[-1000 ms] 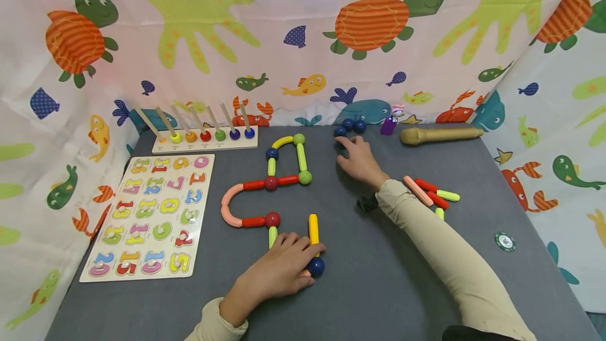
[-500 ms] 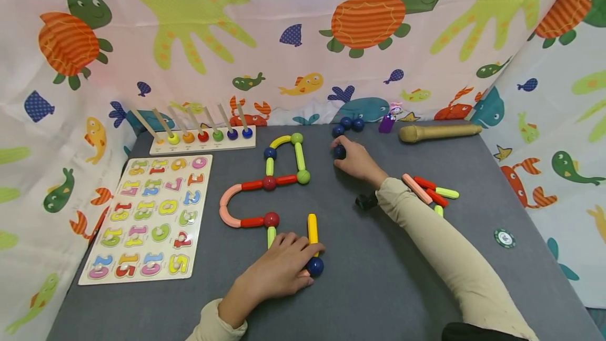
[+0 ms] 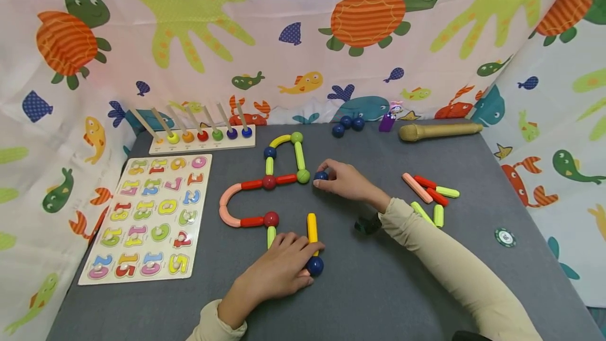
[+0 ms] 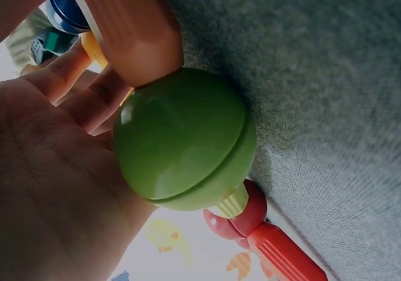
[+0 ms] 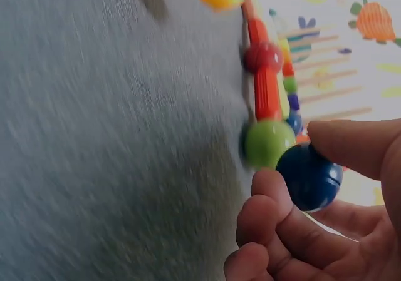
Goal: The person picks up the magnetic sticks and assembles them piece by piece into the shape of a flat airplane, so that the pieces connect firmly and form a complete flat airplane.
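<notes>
In the head view my right hand [image 3: 349,182] pinches a dark blue magnetic ball [image 5: 308,179] between thumb and fingers, beside the green ball [image 3: 303,176] at a corner of the joined sticks and balls. My left hand [image 3: 279,267] lies over the near end of this chain. Its thumb and fingers straddle a pink rod [image 4: 135,34], which meets a green ball [image 4: 182,140] under the palm. By the index fingertip stands a yellow stick [image 3: 312,227], joined to another blue ball [image 3: 314,266]. A red ball [image 3: 271,219] links a red stick and a light green stick.
Spare blue balls [image 3: 338,130] sit at the back beside a purple figurine [image 3: 386,122] and a wooden microphone-shaped toy [image 3: 440,131]. Loose sticks [image 3: 417,188] lie right, near a poker chip [image 3: 505,237]. A number puzzle board [image 3: 150,214] and a peg stand [image 3: 203,143] occupy the left.
My right hand has taken a blue ball from the back group and brought it toward me and left, close to the green corner ball. The left hand has stayed in place.
</notes>
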Tool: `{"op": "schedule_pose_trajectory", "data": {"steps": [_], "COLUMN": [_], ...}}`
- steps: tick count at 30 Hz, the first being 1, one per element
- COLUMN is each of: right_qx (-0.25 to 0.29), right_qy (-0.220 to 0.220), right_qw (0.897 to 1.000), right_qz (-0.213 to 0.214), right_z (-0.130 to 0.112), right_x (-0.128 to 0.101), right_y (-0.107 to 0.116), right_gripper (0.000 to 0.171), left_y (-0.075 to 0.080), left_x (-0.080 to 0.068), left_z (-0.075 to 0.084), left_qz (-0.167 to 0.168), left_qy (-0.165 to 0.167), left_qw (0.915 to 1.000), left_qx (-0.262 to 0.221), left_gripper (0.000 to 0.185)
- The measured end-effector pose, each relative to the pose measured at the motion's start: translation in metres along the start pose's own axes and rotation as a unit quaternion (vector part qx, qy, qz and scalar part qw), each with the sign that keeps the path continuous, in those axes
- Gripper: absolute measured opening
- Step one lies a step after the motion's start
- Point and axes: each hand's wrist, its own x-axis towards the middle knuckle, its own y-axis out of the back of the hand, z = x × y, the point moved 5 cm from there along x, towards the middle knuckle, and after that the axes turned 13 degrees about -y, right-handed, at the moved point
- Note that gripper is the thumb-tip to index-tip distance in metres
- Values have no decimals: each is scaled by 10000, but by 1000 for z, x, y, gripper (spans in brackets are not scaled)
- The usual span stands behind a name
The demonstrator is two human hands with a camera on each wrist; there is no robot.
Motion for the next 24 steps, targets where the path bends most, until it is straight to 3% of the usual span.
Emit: {"op": "schedule_pose_trajectory", "data": {"steps": [3,9,16,24], "right_qx": [-55,-151,-322,-125], "right_qy": [125,-8,142,38], "right_qw": [9998,9986,9959,9958], "right_qz": [-128,-509,-836,-911], "right_z": [-2,-29,-32,-31], "right_x": [-5,-28,-30,-35], "right_y": [-9,-21,-36,-35], "right_gripper": [44,34,34,28], "left_y": [0,0,0,2], "left_x": [0,0,1,0], "left_z": [0,0,-1,1], "left_qz": [4,-18,11,46], "left_qy": [5,20,-60,-86], "left_qw": [10000,10000,10000,9999], "left_qx": [-8,6,-49,-56], "left_gripper": [67,66,66,65]}}
